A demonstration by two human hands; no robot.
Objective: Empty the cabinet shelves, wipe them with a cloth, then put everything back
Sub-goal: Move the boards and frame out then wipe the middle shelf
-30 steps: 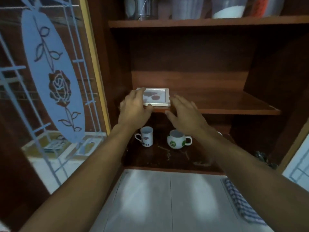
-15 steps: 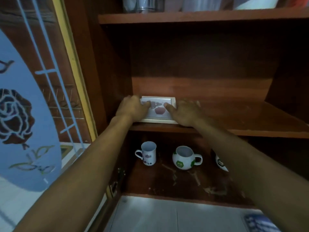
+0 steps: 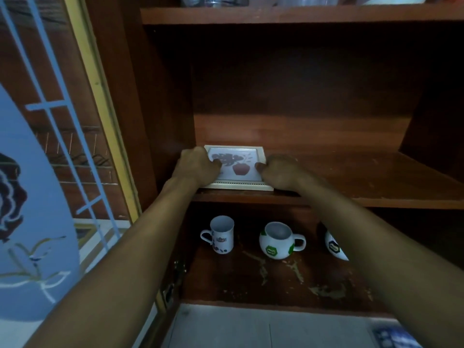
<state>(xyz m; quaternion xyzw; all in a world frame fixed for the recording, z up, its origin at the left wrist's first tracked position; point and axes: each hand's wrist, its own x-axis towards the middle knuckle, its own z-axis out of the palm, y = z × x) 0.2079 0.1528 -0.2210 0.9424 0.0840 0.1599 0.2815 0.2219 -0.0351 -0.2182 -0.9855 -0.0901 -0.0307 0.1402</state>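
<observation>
Head view shows the picture frame (image 3: 237, 167) lying flat at the left front of the middle shelf (image 3: 364, 177), its near edge close to the shelf lip. Behind the glass I see a print of a dark leafy plant in a reddish pot, with no writing I can make out. The left hand (image 3: 198, 169) grips the frame's left side and the right hand (image 3: 278, 172) its right side, fingers curled on both, thumbs lying on the glass.

Directly below the frame, on the lower shelf, stands a tall white mug (image 3: 222, 234) with a small label too blurred for me to read. Below and right of the frame sits a round white mug (image 3: 277, 241) with green hexagon badges, lettering unreadable. Further right is a third mug (image 3: 335, 246), half hidden by the right forearm. Left of the frame is the glass door (image 3: 37, 172) with a frosted flower pattern. Above the frame, the upper shelf (image 3: 276, 13) carries containers cut off by the picture edge.
</observation>
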